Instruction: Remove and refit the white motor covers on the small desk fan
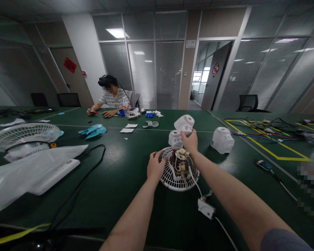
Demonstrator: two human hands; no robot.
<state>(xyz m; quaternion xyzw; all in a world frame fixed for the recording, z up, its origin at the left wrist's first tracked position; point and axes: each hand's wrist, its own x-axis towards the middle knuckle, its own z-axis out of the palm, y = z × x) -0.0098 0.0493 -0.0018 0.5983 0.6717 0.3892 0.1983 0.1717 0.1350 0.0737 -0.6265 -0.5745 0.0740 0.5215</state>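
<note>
A round white fan grille (170,179) lies on the green table before me, with an exposed fan motor (181,164) and wiring on top. My left hand (156,168) grips the grille's left rim, fingers curled over the edge. Above the far side, my right hand (190,141) holds a white slotted motor cover (184,122), tilted and off the table. A second white cover (175,138) stands just behind the grille, partly hidden by my right hand. From the motor a white cable runs to a small white switch box (206,208).
Another white cover (222,140) stands to the right. At left are a larger fan grille (28,134), a plastic bag (39,167), a black cable (87,179) and blue fan blades (92,131). Cables (267,130) lie far right. A person (115,97) sits across the table.
</note>
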